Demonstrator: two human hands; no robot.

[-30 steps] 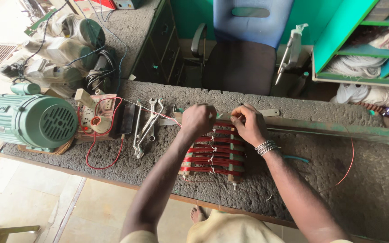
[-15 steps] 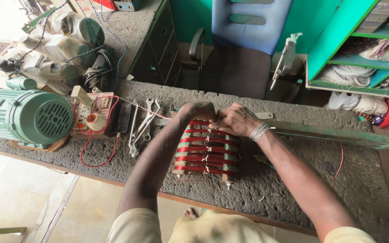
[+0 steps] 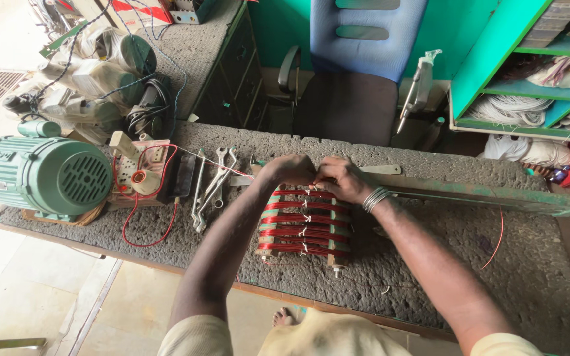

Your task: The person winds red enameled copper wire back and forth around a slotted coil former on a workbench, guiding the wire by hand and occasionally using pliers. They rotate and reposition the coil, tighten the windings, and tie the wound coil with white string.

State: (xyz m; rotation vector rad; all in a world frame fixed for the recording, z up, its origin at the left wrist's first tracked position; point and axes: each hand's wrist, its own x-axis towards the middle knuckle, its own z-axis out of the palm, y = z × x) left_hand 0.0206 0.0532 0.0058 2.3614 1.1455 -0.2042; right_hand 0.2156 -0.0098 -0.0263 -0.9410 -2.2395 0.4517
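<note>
Worktop (image 3: pixel 470 250): rough grey stone slab with a wooden front edge, running across in front of me. On it, from my left: green electric motor (image 3: pixel 37 173) on a board at the end; white switch-and-socket board (image 3: pixel 141 173) with a loose red wire (image 3: pixel 145 234) beside it; a few steel spanners (image 3: pixel 209 188) lying together; red coil windings on a former (image 3: pixel 305 224) in the middle, under my hands; long green metal bar (image 3: pixel 496 198) along the back, to my right.

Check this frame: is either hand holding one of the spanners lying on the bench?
No: both the left hand and the right hand are on the far end of the red wire coils, while the spanners lie untouched to the left.
</note>
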